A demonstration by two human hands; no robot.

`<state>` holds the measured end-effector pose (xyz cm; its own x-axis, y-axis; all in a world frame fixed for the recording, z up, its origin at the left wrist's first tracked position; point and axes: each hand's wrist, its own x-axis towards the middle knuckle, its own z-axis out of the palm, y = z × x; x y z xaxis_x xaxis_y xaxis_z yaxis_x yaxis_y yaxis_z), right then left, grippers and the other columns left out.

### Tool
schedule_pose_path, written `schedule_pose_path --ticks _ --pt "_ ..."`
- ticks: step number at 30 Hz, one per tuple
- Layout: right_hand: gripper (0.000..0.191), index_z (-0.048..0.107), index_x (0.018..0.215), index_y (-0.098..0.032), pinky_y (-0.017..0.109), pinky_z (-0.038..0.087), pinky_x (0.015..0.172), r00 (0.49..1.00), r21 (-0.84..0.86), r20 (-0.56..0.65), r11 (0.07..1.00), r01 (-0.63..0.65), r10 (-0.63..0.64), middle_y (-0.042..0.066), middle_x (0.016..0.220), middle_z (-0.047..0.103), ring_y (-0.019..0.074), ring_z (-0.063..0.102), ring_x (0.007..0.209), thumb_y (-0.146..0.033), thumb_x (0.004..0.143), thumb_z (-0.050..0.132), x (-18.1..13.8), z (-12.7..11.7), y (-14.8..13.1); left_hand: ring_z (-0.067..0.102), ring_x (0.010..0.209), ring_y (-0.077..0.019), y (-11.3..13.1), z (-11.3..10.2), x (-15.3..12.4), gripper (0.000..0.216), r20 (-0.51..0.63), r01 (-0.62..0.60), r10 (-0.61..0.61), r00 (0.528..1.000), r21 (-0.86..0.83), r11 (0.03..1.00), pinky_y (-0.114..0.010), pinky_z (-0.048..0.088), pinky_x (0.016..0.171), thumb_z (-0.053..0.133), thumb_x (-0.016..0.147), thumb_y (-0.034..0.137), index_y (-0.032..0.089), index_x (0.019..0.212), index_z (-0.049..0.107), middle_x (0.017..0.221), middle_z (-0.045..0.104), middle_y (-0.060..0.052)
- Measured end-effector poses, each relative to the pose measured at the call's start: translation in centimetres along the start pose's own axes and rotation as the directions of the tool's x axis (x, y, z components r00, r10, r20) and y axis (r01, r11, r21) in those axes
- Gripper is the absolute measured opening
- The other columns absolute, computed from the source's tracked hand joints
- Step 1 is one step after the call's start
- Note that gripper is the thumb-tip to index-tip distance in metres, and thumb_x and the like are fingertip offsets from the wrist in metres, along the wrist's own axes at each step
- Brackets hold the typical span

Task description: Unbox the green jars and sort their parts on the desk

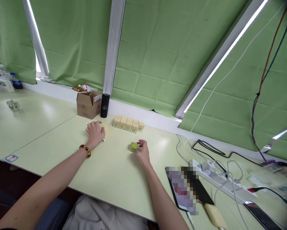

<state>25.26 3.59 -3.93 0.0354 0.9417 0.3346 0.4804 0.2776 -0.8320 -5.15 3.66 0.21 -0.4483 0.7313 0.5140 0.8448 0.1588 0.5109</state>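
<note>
The small object at your right hand is bright yellow-green, the little box under your left hand pale cream, and your bracelet mottled amber and black. Behind them, the row of boxes is cream with a green square on each front, next to a plain brown carton and a black cylinder. Your table is pale yellowish green, the blinds a deeper leaf green, the power strip white.

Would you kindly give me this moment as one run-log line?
left hand: on small cream box | right hand: grips green object | box row: behind, untouched
</note>
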Motion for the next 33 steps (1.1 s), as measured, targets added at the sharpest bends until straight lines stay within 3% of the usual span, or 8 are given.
schedule_pose_path --ticks 3,6,8,11,19,27,33 --pt "0.071 0.056 0.127 -0.027 0.038 0.051 0.086 0.999 -0.035 0.030 0.999 0.018 -0.017 0.005 0.116 0.072 0.0265 0.066 0.104 -0.016 0.057 0.054 -0.1 0.3 0.2 0.041 0.137 -0.0382 0.5 -0.2 -0.7 0.043 0.033 -0.190 0.189 0.981 0.032 0.981 -0.054 0.036 0.111 0.048 0.095 0.029 0.019 0.137 0.056 0.140 0.054 -0.019" --pt "0.072 0.057 0.129 -0.027 0.040 0.052 0.086 0.998 -0.061 0.033 0.997 0.047 -0.045 0.005 0.113 0.073 0.0270 0.068 0.101 -0.016 0.058 0.055 -0.3 0.6 0.2 0.028 0.155 -0.0351 0.2 0.5 -1.2 0.055 0.209 -0.373 0.355 0.911 0.052 0.927 -0.051 0.021 0.126 0.045 0.097 0.029 0.014 0.150 0.046 0.159 0.044 -0.019" --pt "0.071 0.058 0.129 -0.027 0.041 0.053 0.085 0.998 -0.071 0.029 0.995 0.063 -0.061 0.005 0.111 0.073 0.0272 0.068 0.099 -0.017 0.059 0.056 -0.3 0.7 0.3 0.024 0.159 -0.0331 -0.3 1.3 -1.3 0.059 0.372 -0.412 0.368 0.852 0.042 0.910 -0.049 0.015 0.130 0.043 0.099 0.035 0.011 0.153 0.043 0.164 0.040 -0.020" --pt "0.072 0.056 0.132 -0.026 0.041 0.053 0.086 0.997 -0.098 0.038 0.992 0.077 -0.074 0.006 0.111 0.073 0.0274 0.068 0.099 -0.017 0.060 0.057 -0.2 0.8 0.4 0.036 0.154 -0.0344 -1.1 2.5 -1.4 0.060 0.500 -0.379 0.307 0.810 0.045 0.924 -0.049 0.023 0.127 0.040 0.101 0.044 0.009 0.150 0.047 0.160 0.046 -0.023" --pt "0.074 0.053 0.137 -0.024 0.044 0.049 0.092 0.995 -0.220 0.073 0.972 0.087 -0.072 0.007 0.114 0.074 0.0301 0.069 0.102 -0.014 0.064 0.059 -0.3 0.9 0.2 0.031 0.157 -0.0351 -1.3 3.6 -1.4 0.064 0.535 -0.364 0.267 0.802 0.083 0.928 -0.051 0.023 0.128 0.038 0.102 0.044 0.005 0.152 0.045 0.165 0.037 -0.026" --pt "0.070 0.054 0.136 -0.025 0.044 0.049 0.089 0.994 -0.232 0.064 0.968 0.097 -0.084 0.007 0.110 0.075 0.0312 0.069 0.100 -0.015 0.067 0.061 -0.3 1.0 0.4 0.028 0.159 -0.0339 -1.6 3.5 -1.4 0.066 0.552 -0.374 0.260 0.792 0.102 0.922 -0.049 0.022 0.129 0.038 0.101 0.040 0.005 0.157 0.039 0.168 0.032 -0.024" --pt "0.062 0.059 0.131 -0.024 0.043 0.049 0.087 0.995 -0.221 0.031 0.971 0.096 -0.092 0.008 0.106 0.075 0.0310 0.069 0.096 -0.023 0.070 0.067 -0.1 1.4 1.1 0.011 0.164 -0.0313 -0.7 2.3 -2.1 0.072 0.448 -0.412 0.332 0.830 0.091 0.907 -0.048 0.007 0.133 0.038 0.100 0.038 0.005 0.163 0.027 0.174 0.018 -0.021"
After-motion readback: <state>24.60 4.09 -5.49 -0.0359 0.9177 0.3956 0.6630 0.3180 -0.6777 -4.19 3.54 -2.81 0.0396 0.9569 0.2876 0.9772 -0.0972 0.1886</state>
